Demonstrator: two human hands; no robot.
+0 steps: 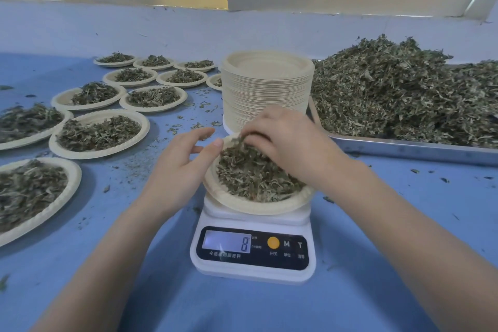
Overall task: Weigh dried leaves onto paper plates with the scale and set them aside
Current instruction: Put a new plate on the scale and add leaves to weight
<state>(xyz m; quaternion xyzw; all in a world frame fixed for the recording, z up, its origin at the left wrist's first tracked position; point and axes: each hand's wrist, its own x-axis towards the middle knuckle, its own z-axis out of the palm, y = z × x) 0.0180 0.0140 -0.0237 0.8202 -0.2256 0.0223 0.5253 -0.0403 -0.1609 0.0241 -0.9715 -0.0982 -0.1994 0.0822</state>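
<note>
Right hand (285,143) pinches leaves (250,172) to trim the weight; left hand (180,167), fingers relaxed, steadies the plate (242,203) on the scale (252,250).

R hand (285,143) pinches leaves (250,175), plate (258,206) on scale (252,264); L hand (179,167) beside rim.

Probably herb-packing workroom: leaf-heaped tray (409,147), filled plates (107,152).
</note>
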